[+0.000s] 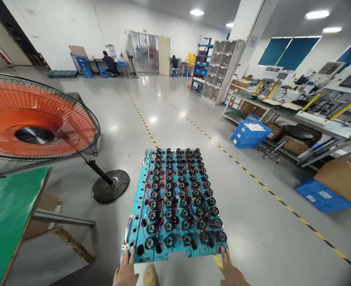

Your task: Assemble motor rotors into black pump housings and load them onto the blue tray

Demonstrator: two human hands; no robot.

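Observation:
In front of me is a blue tray (139,198) with holes along its left side and near edge. Rows of small round black parts (168,240) with red and black wires cover it. The fingers of my left hand (125,272) lie stretched out on the near left corner, its thumb apart from them. My right hand (232,273) touches the near right corner with straight fingers; its thumb is not clearly visible. What bears the tray from below is hidden.
An orange fan (34,115) on a round black base (111,186) and a green table (13,214) stand at left. Blue crates (249,133), a stool (297,132) and workbenches line the right. Yellow-black tape (247,169) marks the floor. Two people sit far off.

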